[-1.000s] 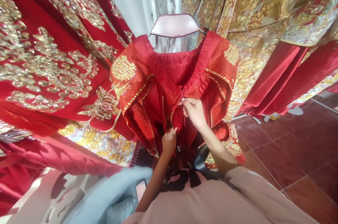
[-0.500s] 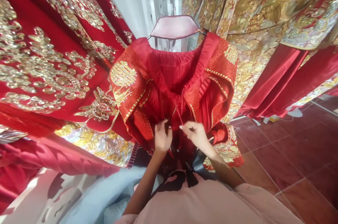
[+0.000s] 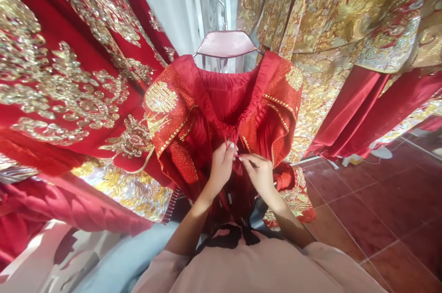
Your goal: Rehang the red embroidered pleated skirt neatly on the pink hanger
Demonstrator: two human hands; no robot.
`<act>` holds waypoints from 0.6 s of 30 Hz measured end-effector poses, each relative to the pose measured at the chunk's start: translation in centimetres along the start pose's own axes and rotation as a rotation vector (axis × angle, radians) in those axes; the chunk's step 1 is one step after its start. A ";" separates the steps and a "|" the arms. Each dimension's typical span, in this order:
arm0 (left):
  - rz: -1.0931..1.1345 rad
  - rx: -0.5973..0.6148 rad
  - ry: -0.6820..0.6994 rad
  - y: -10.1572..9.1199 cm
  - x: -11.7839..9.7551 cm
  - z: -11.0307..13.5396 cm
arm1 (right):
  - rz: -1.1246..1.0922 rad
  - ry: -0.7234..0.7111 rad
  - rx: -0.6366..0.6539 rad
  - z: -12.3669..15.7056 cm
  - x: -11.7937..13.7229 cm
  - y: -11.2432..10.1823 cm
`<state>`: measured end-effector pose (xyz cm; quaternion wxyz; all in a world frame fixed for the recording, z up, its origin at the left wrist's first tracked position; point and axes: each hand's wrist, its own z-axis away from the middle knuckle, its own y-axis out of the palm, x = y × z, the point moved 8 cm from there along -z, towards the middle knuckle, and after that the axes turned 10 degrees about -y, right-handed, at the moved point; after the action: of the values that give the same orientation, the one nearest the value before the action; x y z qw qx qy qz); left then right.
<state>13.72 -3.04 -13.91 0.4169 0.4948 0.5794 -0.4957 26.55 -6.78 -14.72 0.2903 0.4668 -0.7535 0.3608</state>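
Note:
A red skirt [image 3: 229,82] with a gathered waistband and gold-embroidered orange-red panels hangs in front of me on a hanger with a pink padded bar [image 3: 226,43]. Thin red drawstring cords [image 3: 226,136] come out at the front of the waistband. My left hand [image 3: 223,164] pinches a cord between thumb and fingers just below the band. Close beside it, my right hand [image 3: 257,171] also pinches a cord, which stretches across to the left fingertips. The lower part of the garment is dark and partly hidden behind my hands.
Red garments with gold sequins [image 3: 65,90] hang close on the left. Gold embroidered garments [image 3: 331,21] hang on the right, with red cloth [image 3: 348,109] below them. A dark red tiled floor [image 3: 380,201] lies at the right.
My left hand has moved up and right to the cords and closed on one. My right hand keeps its pinch, now beside the left. The view has shifted slightly.

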 end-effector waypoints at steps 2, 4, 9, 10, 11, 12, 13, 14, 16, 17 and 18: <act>-0.115 -0.098 0.043 -1.0 -0.6 1.0 | -0.063 0.018 -0.078 -1.0 -0.1 -0.2; -0.191 -0.140 0.085 -1.6 -1.2 1.8 | -0.210 0.094 -0.110 -2.0 -0.2 0.3; -0.182 -0.121 0.080 -2.3 -1.1 2.3 | -0.945 0.411 0.080 -2.8 1.3 4.5; -0.188 -0.126 0.077 -2.6 -1.1 2.3 | -1.046 0.447 0.094 -2.7 1.8 4.9; -0.187 -0.120 0.075 -2.7 -1.1 2.3 | -1.118 0.474 0.091 -2.6 2.1 5.1; -0.180 -0.104 0.077 -2.8 -1.1 2.3 | -1.164 0.491 0.082 -2.5 2.3 5.3; -0.169 -0.082 0.081 -2.8 -1.2 2.3 | -1.186 0.501 0.074 -2.3 2.4 5.5; -0.157 -0.062 0.087 -2.7 -1.2 2.3 | -1.185 0.501 0.070 -2.2 2.3 5.7; -0.150 -0.040 0.100 -2.7 -1.4 2.4 | -1.112 0.469 0.057 -2.1 1.9 5.8; -0.157 -0.035 0.109 -2.7 -1.5 2.3 | -1.053 0.442 0.041 -2.1 1.6 5.7; -0.170 -0.035 0.119 -2.7 -1.6 2.2 | -0.987 0.413 0.027 -2.2 1.3 5.5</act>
<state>11.26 -5.49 -12.28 0.3469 0.4650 0.6515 -0.4889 21.21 -4.01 -13.94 0.5615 0.6886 -0.3671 0.2754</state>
